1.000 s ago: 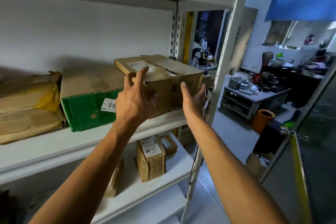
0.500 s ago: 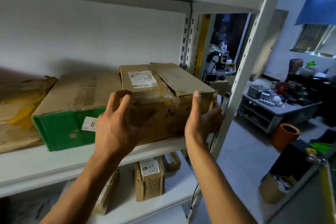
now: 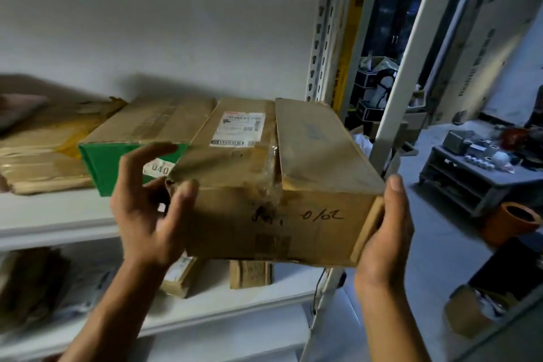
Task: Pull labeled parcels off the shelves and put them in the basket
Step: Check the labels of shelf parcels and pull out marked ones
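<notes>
Now two hands' grip, left hand (image 3: 147,209) and right hand (image 3: 385,232), around one parcel (image 3: 282,185).

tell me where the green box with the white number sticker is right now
In the head view the green box sits on the middle shelf, left of centre, between crumpled tan parcels and the brown parcel held in both hands.
</notes>
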`<state>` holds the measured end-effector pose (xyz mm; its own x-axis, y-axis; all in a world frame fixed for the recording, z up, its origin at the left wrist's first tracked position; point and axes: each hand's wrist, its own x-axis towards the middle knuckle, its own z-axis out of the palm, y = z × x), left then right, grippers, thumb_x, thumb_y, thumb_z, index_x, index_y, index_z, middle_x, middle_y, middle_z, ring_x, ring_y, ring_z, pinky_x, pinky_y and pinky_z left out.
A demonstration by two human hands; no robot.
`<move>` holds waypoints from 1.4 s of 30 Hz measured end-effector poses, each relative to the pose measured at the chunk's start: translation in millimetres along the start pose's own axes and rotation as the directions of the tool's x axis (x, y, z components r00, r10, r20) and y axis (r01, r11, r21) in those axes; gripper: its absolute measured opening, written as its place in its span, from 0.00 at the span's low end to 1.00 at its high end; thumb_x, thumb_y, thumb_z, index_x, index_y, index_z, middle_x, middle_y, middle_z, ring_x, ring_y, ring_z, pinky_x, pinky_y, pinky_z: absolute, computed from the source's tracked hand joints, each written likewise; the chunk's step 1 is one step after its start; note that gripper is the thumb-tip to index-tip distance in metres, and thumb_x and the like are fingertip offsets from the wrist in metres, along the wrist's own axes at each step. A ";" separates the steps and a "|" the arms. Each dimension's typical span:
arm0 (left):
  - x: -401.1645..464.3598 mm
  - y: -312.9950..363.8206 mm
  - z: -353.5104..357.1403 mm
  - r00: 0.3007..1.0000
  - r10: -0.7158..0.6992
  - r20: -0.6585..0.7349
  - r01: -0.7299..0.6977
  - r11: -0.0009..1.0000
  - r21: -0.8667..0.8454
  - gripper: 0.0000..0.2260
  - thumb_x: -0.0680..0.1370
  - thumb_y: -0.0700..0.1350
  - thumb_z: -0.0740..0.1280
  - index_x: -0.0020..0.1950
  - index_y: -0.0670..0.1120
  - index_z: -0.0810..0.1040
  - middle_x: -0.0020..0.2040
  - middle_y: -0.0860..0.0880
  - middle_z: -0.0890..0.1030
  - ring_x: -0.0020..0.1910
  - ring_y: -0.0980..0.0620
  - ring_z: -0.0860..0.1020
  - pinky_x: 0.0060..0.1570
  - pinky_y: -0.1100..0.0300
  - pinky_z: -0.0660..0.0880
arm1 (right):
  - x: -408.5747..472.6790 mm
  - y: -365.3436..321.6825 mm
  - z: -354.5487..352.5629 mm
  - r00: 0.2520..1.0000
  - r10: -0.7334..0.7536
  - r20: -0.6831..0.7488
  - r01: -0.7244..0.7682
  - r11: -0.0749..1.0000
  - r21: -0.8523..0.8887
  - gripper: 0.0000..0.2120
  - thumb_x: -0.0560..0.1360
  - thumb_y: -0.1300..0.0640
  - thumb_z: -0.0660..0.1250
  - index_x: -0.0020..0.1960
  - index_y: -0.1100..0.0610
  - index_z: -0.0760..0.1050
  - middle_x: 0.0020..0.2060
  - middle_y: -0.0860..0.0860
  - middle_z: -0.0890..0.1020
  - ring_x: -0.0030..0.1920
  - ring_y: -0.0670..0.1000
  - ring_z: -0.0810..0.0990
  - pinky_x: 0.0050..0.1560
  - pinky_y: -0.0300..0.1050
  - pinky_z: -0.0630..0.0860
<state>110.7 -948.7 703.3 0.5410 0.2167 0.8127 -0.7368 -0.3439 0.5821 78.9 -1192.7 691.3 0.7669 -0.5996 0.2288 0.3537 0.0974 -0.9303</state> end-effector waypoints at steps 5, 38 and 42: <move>-7.1 15.0 -8.6 0.774 -0.583 0.248 0.632 0.740 -0.230 0.26 0.59 0.81 0.64 0.46 0.67 0.82 0.46 0.62 0.84 0.44 0.61 0.82 0.40 0.59 0.78 | -1.7 -18.3 -13.9 0.931 0.254 0.260 -0.277 0.959 0.055 0.36 0.65 0.28 0.69 0.68 0.45 0.76 0.58 0.50 0.85 0.61 0.53 0.83 0.58 0.58 0.79; -203.7 108.2 -214.3 0.145 -0.682 0.717 0.921 0.358 0.153 0.49 0.47 0.71 0.79 0.64 0.52 0.76 0.44 0.40 0.82 0.39 0.38 0.82 0.30 0.60 0.66 | -271.8 -27.5 -192.1 0.629 0.688 0.363 -0.538 0.722 -0.435 0.50 0.50 0.27 0.77 0.66 0.52 0.74 0.50 0.66 0.85 0.48 0.72 0.84 0.43 0.51 0.81; -256.5 107.1 -230.2 0.079 -0.662 0.745 0.951 0.273 0.142 0.39 0.56 0.65 0.81 0.65 0.58 0.76 0.56 0.38 0.79 0.48 0.35 0.81 0.37 0.55 0.69 | -296.9 -7.1 -226.2 0.570 0.709 0.415 -0.590 0.704 -0.394 0.44 0.54 0.33 0.81 0.65 0.50 0.73 0.54 0.65 0.84 0.51 0.73 0.83 0.48 0.53 0.78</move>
<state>-200.3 -830.7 563.3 0.8332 -0.4356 -0.3407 0.3707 -0.0172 0.9286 -272.5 -1195.1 565.2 0.9100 0.0572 -0.4106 -0.4145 0.1092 -0.9035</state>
